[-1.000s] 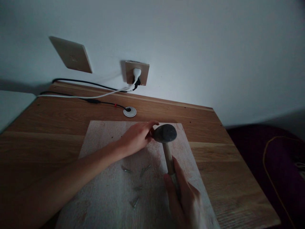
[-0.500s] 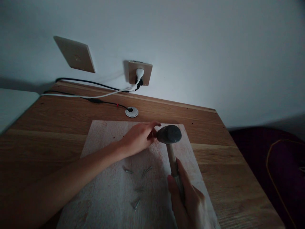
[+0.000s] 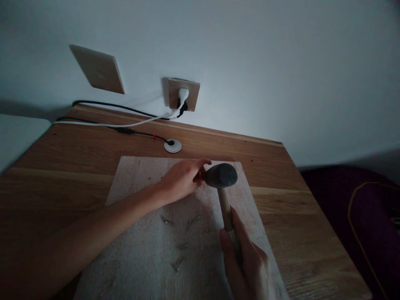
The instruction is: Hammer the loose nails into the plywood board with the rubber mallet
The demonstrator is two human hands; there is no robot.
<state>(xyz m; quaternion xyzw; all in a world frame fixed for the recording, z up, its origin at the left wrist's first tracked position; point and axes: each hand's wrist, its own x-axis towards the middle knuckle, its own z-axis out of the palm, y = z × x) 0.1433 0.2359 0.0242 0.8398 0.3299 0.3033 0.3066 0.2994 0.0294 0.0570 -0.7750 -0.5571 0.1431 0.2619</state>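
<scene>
My right hand (image 3: 248,262) is wrapped round the wooden handle of a hammer with a dark, rounded head (image 3: 221,175). The head hangs over the far right part of a pale, worn board (image 3: 128,246). Just left of the head, my left hand (image 3: 183,179) is closed in a pinch, its fingertips partly behind the hammer. What those fingers hold, if anything, is hidden. Several thin metal fasteners, nails or screws (image 3: 178,265), lie loose on the board nearer to me. A few small dark dots (image 3: 149,178) mark the board left of my left hand.
The board lies on a wooden tabletop (image 3: 287,233) against a white wall. Behind it are a round cable grommet (image 3: 173,146), black and white cables (image 3: 125,125) and a wall socket (image 3: 192,93) with plugs in it. Purple fabric (image 3: 331,200) lies beyond the right edge.
Both hands and the hammer stay almost where they were; the hammer head sits a hair further left. The camera view has shifted very slightly.
</scene>
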